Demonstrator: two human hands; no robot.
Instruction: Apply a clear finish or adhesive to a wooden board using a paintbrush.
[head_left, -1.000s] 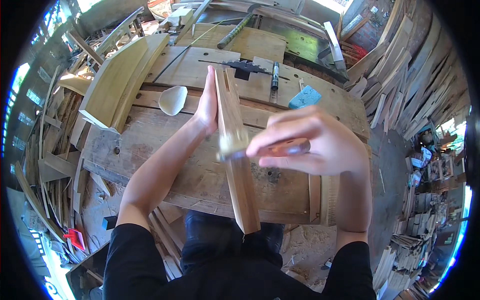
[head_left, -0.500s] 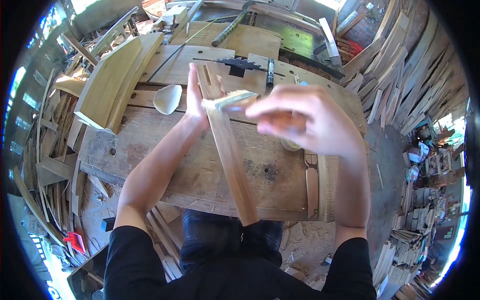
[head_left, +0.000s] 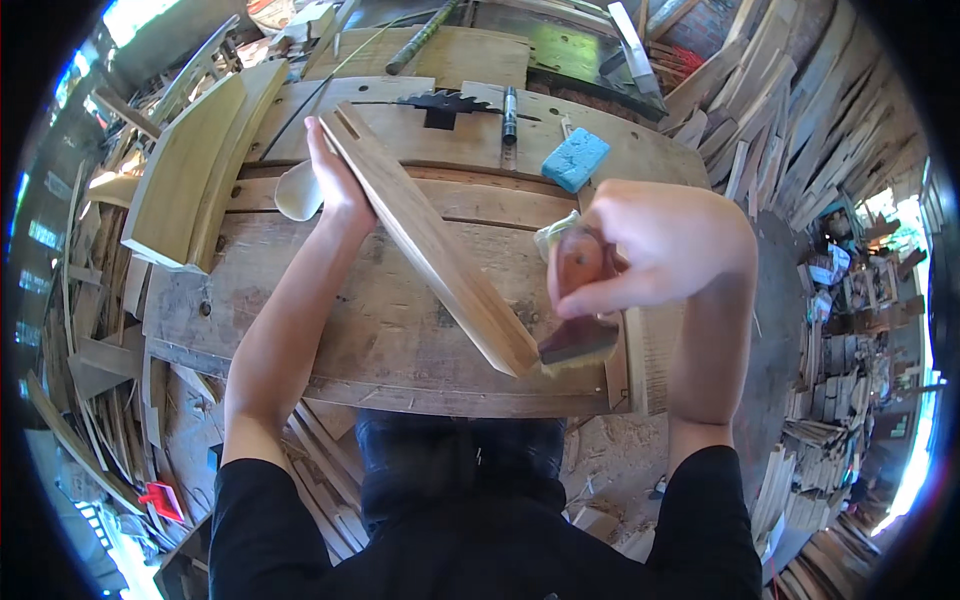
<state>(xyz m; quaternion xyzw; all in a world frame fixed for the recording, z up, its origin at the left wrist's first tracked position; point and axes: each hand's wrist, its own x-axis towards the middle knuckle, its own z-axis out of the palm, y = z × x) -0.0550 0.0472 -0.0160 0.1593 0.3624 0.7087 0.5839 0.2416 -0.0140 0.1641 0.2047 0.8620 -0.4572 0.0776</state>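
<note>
My left hand (head_left: 340, 185) is closed around the upper end of a long wooden bar (head_left: 430, 240), which has a narrow slot near its top. The bar slants across the bench, its lower end toward the right. My right hand (head_left: 660, 240) grips the brown handle of a flat brush (head_left: 580, 342), its head pointing down beside the bar's lower end. Some motion blur softens the brush. A pale crumpled-looking thing (head_left: 550, 235) shows behind my right fingers, mostly hidden. Beside my left wrist lies a pale oval piece (head_left: 299, 192).
On the wooden workbench (head_left: 270, 300) a toothed saw blade (head_left: 440, 103) sticks up through a slot. Beyond my right hand are a blue sponge-like block (head_left: 576, 158) and a black tube (head_left: 510, 115). Curved boards (head_left: 200, 165) stand at left; stacked timber (head_left: 800, 110) fills the right.
The brush has moved from across the bar's upper part down to the right, beside its lower end. The bar has tilted further, its lower end swinging right and up. The blue block has come into sight.
</note>
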